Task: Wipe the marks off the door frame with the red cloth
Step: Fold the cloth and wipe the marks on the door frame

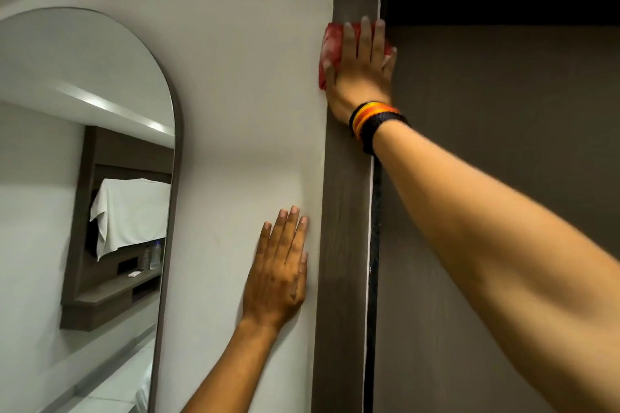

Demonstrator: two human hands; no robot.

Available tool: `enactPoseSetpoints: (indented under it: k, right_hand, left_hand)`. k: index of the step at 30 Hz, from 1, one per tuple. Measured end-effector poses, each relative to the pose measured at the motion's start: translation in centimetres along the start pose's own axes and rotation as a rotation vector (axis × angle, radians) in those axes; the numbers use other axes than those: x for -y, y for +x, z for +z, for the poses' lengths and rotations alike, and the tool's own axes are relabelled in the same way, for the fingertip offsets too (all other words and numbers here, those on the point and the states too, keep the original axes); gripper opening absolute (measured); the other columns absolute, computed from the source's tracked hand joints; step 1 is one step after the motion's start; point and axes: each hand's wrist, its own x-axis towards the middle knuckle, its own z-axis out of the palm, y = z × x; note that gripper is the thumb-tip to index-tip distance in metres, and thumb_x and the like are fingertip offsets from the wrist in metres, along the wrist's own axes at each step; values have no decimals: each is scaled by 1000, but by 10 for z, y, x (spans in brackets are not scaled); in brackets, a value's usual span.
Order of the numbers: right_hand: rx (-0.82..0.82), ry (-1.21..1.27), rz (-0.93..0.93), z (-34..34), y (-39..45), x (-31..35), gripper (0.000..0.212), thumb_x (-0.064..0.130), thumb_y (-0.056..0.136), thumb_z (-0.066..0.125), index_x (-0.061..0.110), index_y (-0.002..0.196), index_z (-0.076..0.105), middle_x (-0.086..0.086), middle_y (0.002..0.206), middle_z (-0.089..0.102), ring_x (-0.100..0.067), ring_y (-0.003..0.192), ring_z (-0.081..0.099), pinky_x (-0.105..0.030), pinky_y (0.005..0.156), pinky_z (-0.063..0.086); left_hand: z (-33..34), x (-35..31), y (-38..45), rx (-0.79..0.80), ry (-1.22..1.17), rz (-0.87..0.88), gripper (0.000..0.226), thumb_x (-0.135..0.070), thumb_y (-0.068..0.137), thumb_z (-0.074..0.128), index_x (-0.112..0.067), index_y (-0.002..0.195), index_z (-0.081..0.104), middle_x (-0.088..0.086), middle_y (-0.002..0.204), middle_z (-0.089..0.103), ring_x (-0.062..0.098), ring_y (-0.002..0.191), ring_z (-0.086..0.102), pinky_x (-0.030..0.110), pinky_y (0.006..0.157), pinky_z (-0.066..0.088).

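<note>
The dark brown door frame (345, 228) runs upright through the middle of the view, between a white wall and a dark door. High on the frame, my right hand (360, 74) presses the red cloth (332, 43) flat against the wood, fingers spread and pointing up. The cloth shows around the fingers and along the frame's left edge. A striped band circles that wrist. My left hand (278, 271) lies flat and empty on the white wall, just left of the frame, fingers together.
A tall arched mirror (84, 178) hangs on the white wall (241, 94) at the left, reflecting a shelf and a white towel. The dark door (503, 94) fills the right. The frame's top corner meets the ceiling above my right hand.
</note>
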Motion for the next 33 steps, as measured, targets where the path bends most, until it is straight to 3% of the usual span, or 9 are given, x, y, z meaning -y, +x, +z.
enactPoseSetpoints:
  k: [3,8,11,20,23,26,28,31,33]
  right_hand:
    - [-50,-13,-22,11,-33,-4,68,44,99,27,15,159,14,-13,169,6,-34,156,-1,-59,122,4]
    - [67,-23,-19,-16,53,1,71,46,99,29,16,160,6,-12,169,-4,-35,155,-10,-62,124,1]
    - [25,-50,-9,-10,50,2,69,43,100,26,16,160,8,-12,169,0,-34,156,-6,-61,124,4]
    - [17,53,-29,29,-199,-6,75,37,95,44,16,159,11,-14,169,6,-33,157,-2,-62,123,10]
    - [95,88,-1,40,-286,-7,77,38,96,48,16,160,12,-13,169,5,-31,157,-4,-62,124,10]
    - [147,105,45,54,-352,-9,77,38,94,53,15,159,18,-14,168,11,-33,157,1,-60,124,14]
    - [167,118,72,61,-394,-9,80,37,92,57,16,158,17,-15,168,13,-34,156,4,-60,124,16]
    - [255,132,100,71,-460,-7,95,31,85,66,17,159,9,-16,168,9,-37,156,6,-59,123,14]
    - [359,126,118,73,-500,-7,105,33,80,73,14,159,6,-19,167,11,-39,155,7,-58,124,10]
  left_hand:
    - [0,0,0,-1,0,-1,56,-26,107,31,-10,160,24,10,171,18,26,160,12,39,132,5]
    - [5,3,0,-15,11,6,57,-24,106,34,-10,160,25,10,171,19,26,161,10,39,132,4]
    - [3,3,0,-15,21,13,56,-24,107,32,-9,160,24,11,170,18,27,160,11,40,132,4]
    - [-1,-2,-2,-10,-43,15,58,-14,105,39,-4,159,24,16,169,20,31,159,15,49,131,13]
    - [1,-1,0,12,-64,8,63,-27,106,45,-7,160,22,13,170,14,28,160,9,45,131,5]
    - [-11,-5,1,21,-222,-87,56,-33,107,33,-10,158,32,10,171,11,25,161,0,41,131,-3]
    - [-26,-15,-19,-12,-336,-75,51,-26,106,29,-8,151,44,13,168,25,28,160,13,42,132,3]
    - [-48,-43,-93,76,-377,-6,45,-28,105,36,-9,141,55,11,149,57,24,143,48,46,123,35]
    - [-60,-62,-144,252,-456,-182,44,-36,102,44,-20,143,52,0,143,59,10,133,53,36,114,47]
